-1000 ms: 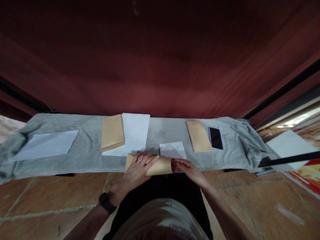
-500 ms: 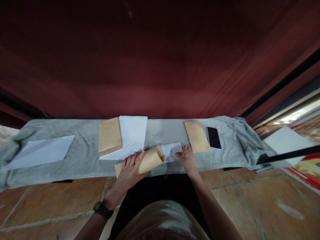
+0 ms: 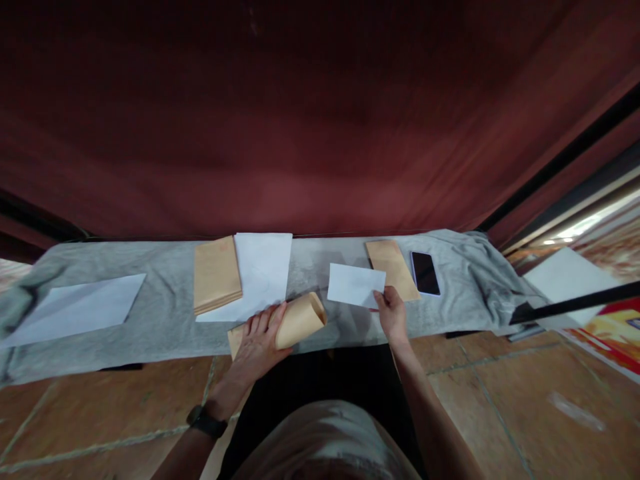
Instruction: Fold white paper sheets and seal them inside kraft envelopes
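My left hand [image 3: 260, 339] lies over a brown paper envelope [image 3: 303, 321] at the table's front edge. Its fingers and thumb hold the envelope, whose right end bulges into an open, rounded mouth. Between the thumb and fingers of my right hand [image 3: 391, 312] is a small white sheet of paper [image 3: 354, 283], gripped at its lower right corner. This sheet is raised above the cloth and partly overlaps a flat brown envelope [image 3: 395, 263] behind it. Left of centre, a stack of brown envelopes [image 3: 216, 273] rests partly on white paper sheets [image 3: 265, 267].
A grey cloth [image 3: 170, 293] covers the narrow table. More white paper [image 3: 85, 310] lies at the far left. A phone [image 3: 425, 273] sits right of the flat envelope. Behind the table hangs a dark red curtain [image 3: 320, 160]; a black bar [image 3: 575, 307] crosses at the right.
My right hand has drawn the white sheet away from the brown envelope's mouth, lifting it up and to the right. My left hand stays on the envelope.
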Demonstrator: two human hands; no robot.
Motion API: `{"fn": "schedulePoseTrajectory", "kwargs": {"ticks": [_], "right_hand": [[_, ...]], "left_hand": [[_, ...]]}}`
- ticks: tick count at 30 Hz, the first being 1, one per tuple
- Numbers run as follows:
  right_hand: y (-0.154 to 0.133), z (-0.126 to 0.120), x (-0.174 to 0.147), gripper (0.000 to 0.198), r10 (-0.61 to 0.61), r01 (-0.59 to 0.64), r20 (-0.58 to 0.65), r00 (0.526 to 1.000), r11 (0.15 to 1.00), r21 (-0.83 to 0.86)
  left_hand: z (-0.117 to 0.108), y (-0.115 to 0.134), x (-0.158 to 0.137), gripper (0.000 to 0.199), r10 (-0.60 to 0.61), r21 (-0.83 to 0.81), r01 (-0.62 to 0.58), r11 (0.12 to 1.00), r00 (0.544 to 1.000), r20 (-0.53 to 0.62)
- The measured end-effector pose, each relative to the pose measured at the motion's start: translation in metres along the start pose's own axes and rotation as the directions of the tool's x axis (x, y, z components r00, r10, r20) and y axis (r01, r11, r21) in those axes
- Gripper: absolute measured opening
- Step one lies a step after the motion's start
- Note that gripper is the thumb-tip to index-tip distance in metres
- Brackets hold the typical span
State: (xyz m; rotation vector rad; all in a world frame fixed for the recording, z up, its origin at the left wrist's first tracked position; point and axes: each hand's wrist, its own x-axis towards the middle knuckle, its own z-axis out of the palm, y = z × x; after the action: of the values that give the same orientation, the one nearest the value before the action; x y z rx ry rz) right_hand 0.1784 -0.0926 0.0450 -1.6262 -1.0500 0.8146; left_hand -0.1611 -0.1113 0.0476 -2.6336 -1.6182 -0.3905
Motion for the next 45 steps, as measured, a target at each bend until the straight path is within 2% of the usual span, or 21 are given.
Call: {"fn": "schedulePoseTrajectory", "kwargs": {"ticks": [2, 7, 13, 17, 25, 30, 36, 45], "right_hand": [[-0.005, 0.001, -0.005, 0.038, -0.034, 0.031, 0.033, 0.999, 0.995, 0.096], [-0.005, 0.002, -0.018, 0.031, -0.145, 0.162, 0.139, 0.98, 0.98, -0.117], [0.001, -0.01, -0.009, 0.023, -0.054, 0.14, 0.354, 0.934, 0.965, -0.222], [-0.002, -0.012, -0.002, 0.02, -0.013, 0.147, 0.416, 0.909, 0.945, -0.291], [-0.005, 0.015, -0.01, 0.022, -0.049, 0.186, 0.425, 0.904, 0.94, -0.287], [-0.007, 0.034, -0.022, 0.022, -0.135, 0.24, 0.457, 0.879, 0.954, -0.18], [0.001, 0.051, -0.028, 0.024, -0.06, 0.192, 0.522, 0.85, 0.96, -0.202], [0.005, 0.056, -0.03, 0.022, -0.021, 0.17, 0.516, 0.856, 0.955, -0.244]], "left_hand": [[0.001, 0.0, 0.001, 0.101, -0.004, 0.004, 0.004, 1.0, 1.0, 0.0], [0.002, 0.001, 0.001, 0.1, -0.015, 0.015, 0.015, 1.0, 1.0, 0.002], [0.0, 0.003, 0.001, 0.099, 0.002, 0.024, -0.002, 1.0, 1.0, -0.006], [-0.002, 0.005, 0.001, 0.097, 0.018, 0.02, -0.018, 1.0, 1.0, -0.013], [0.003, 0.013, 0.009, 0.103, 0.043, -0.023, -0.043, 0.999, 0.999, -0.008], [0.004, 0.024, 0.018, 0.101, 0.096, -0.064, -0.096, 0.993, 0.995, -0.002], [0.004, 0.035, 0.024, 0.101, 0.131, -0.088, -0.129, 0.988, 0.991, 0.011], [0.005, 0.036, 0.024, 0.102, 0.143, -0.097, -0.14, 0.985, 0.989, 0.026]]}}
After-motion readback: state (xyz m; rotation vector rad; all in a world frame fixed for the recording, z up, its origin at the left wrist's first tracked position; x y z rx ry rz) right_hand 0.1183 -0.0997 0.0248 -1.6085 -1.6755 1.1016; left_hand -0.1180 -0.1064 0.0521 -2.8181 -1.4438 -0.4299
